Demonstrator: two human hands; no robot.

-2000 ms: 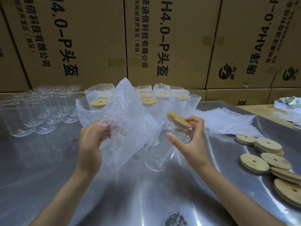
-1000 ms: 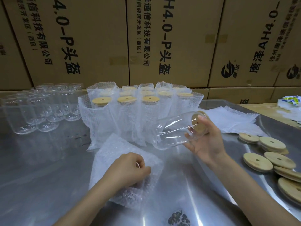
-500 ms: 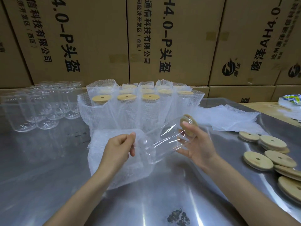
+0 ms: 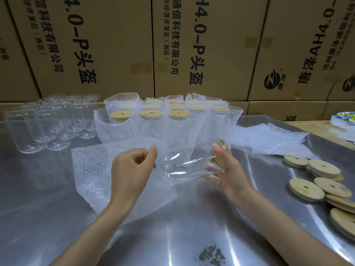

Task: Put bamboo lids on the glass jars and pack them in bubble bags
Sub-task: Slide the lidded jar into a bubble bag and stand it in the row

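- Glass caught the light between the two hands: the jar (image 4: 189, 166) lay on its side, above the steel table (image 4: 192, 227), its long axis running roughly level from one hand to the other.
- Its bamboo lid (image 4: 223, 150) faced the right hand (image 4: 224, 169), whose fingers curled round the lidded end, likely so the lid stayed seated.
- The closed base pointed at the left hand (image 4: 132, 169), which pinched the edge of the bubble bag (image 4: 92, 169) between thumb and fingers, apparently to hold its mouth open.
- The bag spread flat beneath and outward of that hand; base-first looked the sensible way in.
- Beyond both hands stood packed jars (image 4: 149, 121); bare jars (image 4: 48, 127) waited far outward of the left hand.
- Loose lids (image 4: 307, 189) lay outward of the right hand, within easy reach.
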